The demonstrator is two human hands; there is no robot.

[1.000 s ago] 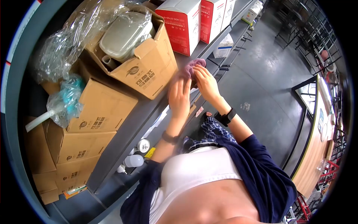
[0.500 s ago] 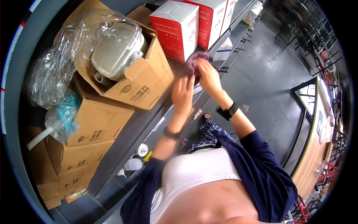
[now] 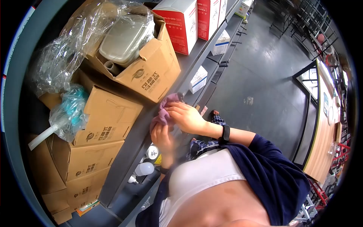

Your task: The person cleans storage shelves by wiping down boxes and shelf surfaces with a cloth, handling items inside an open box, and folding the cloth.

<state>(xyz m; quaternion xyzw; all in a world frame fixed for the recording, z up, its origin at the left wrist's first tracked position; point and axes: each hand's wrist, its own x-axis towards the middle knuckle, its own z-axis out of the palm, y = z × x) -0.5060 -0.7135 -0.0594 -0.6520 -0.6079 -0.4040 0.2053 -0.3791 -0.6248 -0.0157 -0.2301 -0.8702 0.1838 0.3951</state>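
Observation:
A crumpled purple cloth (image 3: 163, 112) lies against the front edge of the dark grey shelf (image 3: 130, 151). My right hand (image 3: 186, 116) is closed on its upper part, fingers pointing left. My left hand (image 3: 162, 139), slightly blurred, has its fingers on the cloth's lower end. Just beyond the cloth stands an open cardboard box (image 3: 157, 72), with a translucent plastic-wrapped container (image 3: 126, 39) in it. More cardboard boxes (image 3: 107, 117) stand to the left along the shelf.
Red and white boxes (image 3: 179, 30) stand farther along the shelf. A bagged turquoise item (image 3: 73, 108) rests on the cardboard. Below are a white bottle (image 3: 144, 169) and small white boxes (image 3: 198, 79). A wooden-topped table (image 3: 321, 151) stands at the right, across the floor.
Both hands and the cloth have moved down and left along the shelf edge, away from the red boxes. The camera view has also shifted a little.

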